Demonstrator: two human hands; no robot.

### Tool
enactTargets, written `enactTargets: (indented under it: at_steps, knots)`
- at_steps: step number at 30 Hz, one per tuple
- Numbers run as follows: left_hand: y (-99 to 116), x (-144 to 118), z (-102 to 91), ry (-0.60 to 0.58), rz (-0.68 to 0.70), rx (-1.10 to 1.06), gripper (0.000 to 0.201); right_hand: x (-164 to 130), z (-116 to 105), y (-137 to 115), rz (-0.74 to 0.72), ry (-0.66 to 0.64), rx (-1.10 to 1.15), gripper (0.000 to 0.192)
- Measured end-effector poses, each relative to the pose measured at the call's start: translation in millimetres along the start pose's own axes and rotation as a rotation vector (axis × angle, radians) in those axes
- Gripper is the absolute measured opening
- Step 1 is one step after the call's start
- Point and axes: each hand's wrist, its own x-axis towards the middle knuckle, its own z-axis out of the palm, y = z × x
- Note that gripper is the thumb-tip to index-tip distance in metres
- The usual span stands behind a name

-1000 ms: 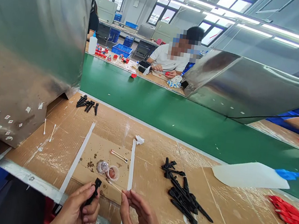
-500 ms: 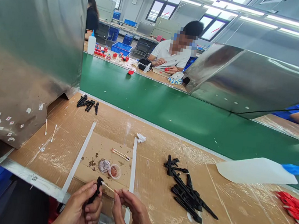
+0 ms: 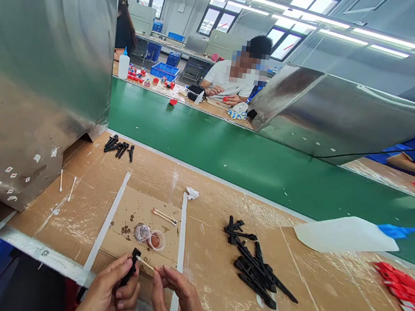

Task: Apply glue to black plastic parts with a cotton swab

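Note:
My left hand grips a slim black plastic part upright at the bottom edge of the view. My right hand pinches a cotton swab whose tip touches the top of that part. Just beyond them a small clear cup with a brownish substance stands beside its clear lid on a cardboard mat. Two more swabs lie farther back on the mat.
A pile of black parts lies to the right, a smaller group at the back left. A white squeeze bottle with a blue nozzle lies on its side. Red parts sit far right. A green conveyor and metal hoods border the bench; people work across it.
My right hand has brought the swab leftward until its tip meets the black part in my left hand. Both hands have drifted slightly left.

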Motion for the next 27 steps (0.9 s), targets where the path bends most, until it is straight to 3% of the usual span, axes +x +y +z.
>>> enactTargets:
  at_steps: [10, 21, 27]
  knots:
    - [-0.2, -1.0, -1.1, -0.017, 0.003, 0.016, 0.035, 6.1, 5.3, -16.4, 0.03, 0.093, -0.084, 0.02]
    - [0.6, 1.2, -2.2, -0.051, 0.002, 0.022, 0.036, 5.2, -1.6, -3.8, -0.1, -0.006, -0.06, 0.03]
    - [0.2, 3.4, -3.4, -0.036, 0.001, 0.026, 0.041, 1.5, -0.7, 12.1, 0.164, 0.126, -0.016, 0.018]
